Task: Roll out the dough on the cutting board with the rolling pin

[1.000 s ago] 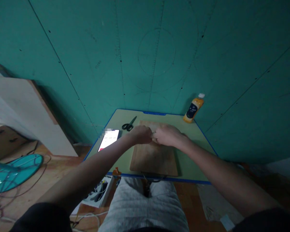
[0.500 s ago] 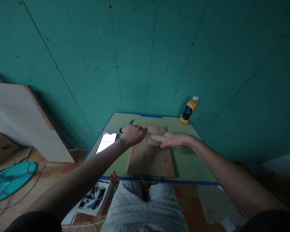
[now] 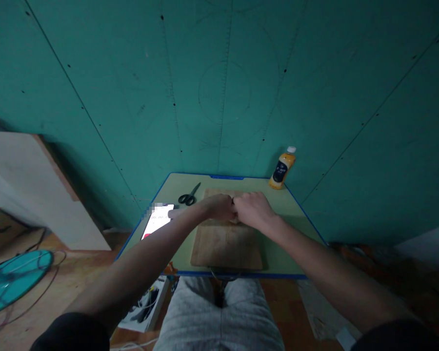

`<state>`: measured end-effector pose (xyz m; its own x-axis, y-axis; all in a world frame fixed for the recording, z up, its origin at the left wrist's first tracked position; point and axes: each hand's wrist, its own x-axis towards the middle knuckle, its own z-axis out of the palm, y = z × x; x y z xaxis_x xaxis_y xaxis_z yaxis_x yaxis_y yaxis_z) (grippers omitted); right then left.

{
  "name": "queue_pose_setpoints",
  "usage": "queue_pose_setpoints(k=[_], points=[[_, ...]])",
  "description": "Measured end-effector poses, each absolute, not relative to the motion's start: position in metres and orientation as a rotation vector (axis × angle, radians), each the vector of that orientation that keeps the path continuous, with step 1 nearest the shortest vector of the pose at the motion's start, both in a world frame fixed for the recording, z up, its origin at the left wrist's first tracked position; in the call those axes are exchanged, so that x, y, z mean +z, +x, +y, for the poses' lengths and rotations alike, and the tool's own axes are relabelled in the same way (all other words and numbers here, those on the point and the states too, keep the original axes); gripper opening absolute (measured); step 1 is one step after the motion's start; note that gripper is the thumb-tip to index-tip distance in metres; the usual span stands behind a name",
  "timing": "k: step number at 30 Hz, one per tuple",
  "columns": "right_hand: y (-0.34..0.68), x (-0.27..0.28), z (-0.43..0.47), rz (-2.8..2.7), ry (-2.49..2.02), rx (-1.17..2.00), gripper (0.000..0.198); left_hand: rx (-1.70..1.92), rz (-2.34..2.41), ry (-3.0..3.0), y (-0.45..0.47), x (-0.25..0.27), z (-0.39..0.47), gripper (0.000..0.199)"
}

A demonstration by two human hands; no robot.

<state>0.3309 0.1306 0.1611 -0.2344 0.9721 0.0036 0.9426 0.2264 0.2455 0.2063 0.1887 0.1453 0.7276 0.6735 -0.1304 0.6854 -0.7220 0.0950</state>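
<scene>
My left hand [image 3: 221, 207] is closed around a pale wooden rolling pin [image 3: 175, 213], whose left end sticks out beyond my left forearm. Pressed close beside it, my right hand [image 3: 254, 207] is curled along the line of the same pin. The stretch of pin under the fingers is hidden. Both hands are over the far half of a wooden cutting board [image 3: 227, 246]. A small pale lump, perhaps dough [image 3: 235, 221], shows partly beneath the hands on the board.
Black scissors [image 3: 189, 196] lie left of the board on the blue-edged table [image 3: 285, 253]. A lit phone [image 3: 157, 222] is at the table's left side, partly behind my left forearm. A juice bottle [image 3: 282, 169] stands at the back right corner, near the green wall [image 3: 131, 97].
The rolling pin has shifted left, its end now near the phone. My hands, apart on the pin before, have come together. The scissors are now uncovered.
</scene>
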Motion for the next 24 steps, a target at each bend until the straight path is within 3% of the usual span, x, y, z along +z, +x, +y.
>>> queue_pose_setpoints(k=[12,24], points=[[0.401,0.155,0.135,2.163,2.01,0.087,0.029,-0.054,1.499,3.004,0.149,0.135,0.207,0.03],[0.328,0.156,0.134,2.417,1.799,0.001,0.033,0.145,1.322,3.034,0.188,0.135,0.165,0.024]])
